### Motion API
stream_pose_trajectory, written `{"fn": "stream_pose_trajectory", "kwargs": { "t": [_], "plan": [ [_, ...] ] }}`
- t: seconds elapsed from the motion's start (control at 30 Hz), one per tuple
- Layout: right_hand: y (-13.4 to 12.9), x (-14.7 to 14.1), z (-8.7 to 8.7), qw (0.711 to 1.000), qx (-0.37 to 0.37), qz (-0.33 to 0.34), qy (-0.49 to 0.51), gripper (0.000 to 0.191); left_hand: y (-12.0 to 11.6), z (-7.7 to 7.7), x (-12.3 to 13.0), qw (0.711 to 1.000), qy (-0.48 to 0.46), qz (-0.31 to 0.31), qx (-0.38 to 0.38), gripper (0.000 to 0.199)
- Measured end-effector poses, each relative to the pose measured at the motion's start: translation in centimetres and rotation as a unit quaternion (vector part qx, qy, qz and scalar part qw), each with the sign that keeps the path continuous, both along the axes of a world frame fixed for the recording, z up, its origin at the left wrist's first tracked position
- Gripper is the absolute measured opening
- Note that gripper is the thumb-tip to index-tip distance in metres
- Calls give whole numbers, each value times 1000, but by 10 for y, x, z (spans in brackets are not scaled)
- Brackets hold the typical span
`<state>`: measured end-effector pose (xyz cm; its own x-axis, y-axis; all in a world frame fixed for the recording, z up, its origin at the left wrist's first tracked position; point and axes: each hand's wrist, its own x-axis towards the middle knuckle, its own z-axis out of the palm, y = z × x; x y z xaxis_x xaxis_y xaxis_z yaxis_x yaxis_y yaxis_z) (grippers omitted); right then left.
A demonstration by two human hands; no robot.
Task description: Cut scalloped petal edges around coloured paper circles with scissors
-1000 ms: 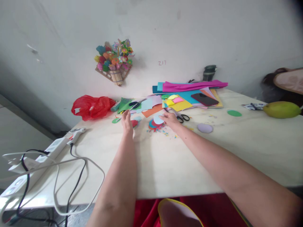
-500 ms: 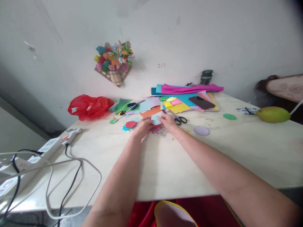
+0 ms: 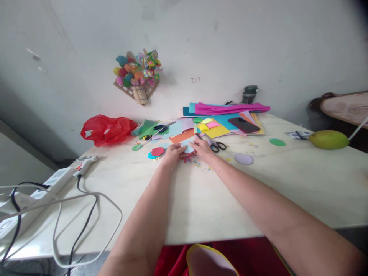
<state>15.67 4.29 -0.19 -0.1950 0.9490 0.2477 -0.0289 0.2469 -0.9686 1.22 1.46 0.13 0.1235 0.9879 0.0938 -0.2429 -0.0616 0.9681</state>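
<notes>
Between my two hands a light blue paper piece (image 3: 187, 145) is held just above the table. My left hand (image 3: 173, 153) pinches its left edge, and my right hand (image 3: 202, 148) grips its right edge. Beneath it lie a red paper piece (image 3: 185, 156) and small coloured scraps. Left of my left hand sits a red scalloped cutout (image 3: 158, 151) on blue and yellow ones. Black-handled scissors (image 3: 217, 146) rest right beside my right hand. A pale purple oval (image 3: 244, 159) lies farther right.
Coloured sheets with a phone (image 3: 243, 125) lie behind my hands, with more scissors (image 3: 164, 127) to their left. A red plastic bag (image 3: 107, 130) is at the back left. Power strips (image 3: 54, 182) and cables cover the left edge. A yellow-green fruit (image 3: 329, 139) sits at right.
My left hand has shifted its hold on the light blue paper, its thumb now lying over the left edge. The view has moved slightly.
</notes>
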Motion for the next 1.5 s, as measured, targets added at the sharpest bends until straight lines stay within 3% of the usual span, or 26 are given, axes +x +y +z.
{"fn": "stream_pose_trajectory", "kwargs": {
  "t": [0.33, 0.8, 1.07, 1.23, 1.5],
  "plan": [
    [0, 6, 4, 997, -59, 14, 43, 42, -1, 7, -5, 997, 70, 35, 11, 38],
    [6, 9, -2, 997, -59, 35, 45, 46, -3, 6, -6, 995, 97, 9, 5, 36],
    [0, 8, 2, 995, -52, 70, 39, 31, -2, 6, -8, 995, 103, -16, -3, 36],
    [3, 7, 0, 997, -22, 65, 23, 27, -3, 6, -8, 993, 113, -25, -12, 34],
    [3, -2, 0, 998, 5, 9, 64, 28, -2, 2, -3, 995, 94, 10, 25, 35]
  ]
}}
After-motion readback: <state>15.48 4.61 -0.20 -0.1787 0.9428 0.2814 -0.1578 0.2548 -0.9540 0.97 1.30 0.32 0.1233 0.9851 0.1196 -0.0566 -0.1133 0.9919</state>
